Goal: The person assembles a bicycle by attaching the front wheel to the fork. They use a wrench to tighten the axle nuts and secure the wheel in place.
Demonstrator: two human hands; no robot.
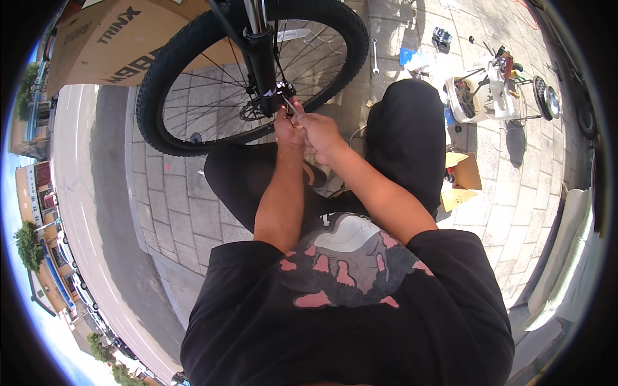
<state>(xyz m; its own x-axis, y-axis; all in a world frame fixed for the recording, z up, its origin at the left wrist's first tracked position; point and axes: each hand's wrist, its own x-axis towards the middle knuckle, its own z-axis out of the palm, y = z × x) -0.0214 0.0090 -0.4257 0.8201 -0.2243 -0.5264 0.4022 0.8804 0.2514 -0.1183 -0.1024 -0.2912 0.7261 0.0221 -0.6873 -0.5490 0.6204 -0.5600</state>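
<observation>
A bicycle's front wheel (149, 96) with a black knobby tire stands before me, held in a black suspension fork (262, 71). At the foot of the fork is the hub, with a disc brake rotor (250, 112) and a dark brake caliper (283, 89) beside it. My left hand (288, 130) is close under the caliper, fingers bent upward; what they grip is hidden. Right beside it, my right hand (322, 136) is closed around a thin metal tool (290, 103), whose tip points at the caliper area. The tool's exact kind does not show.
A cardboard box (96, 48) leans behind the wheel at left. On the paving to the right lie a wrench (375, 56), a blue packet (407, 56) and black parts (441, 38). A white bin (465, 103) of tools and an open small carton (465, 177) stand near my right knee.
</observation>
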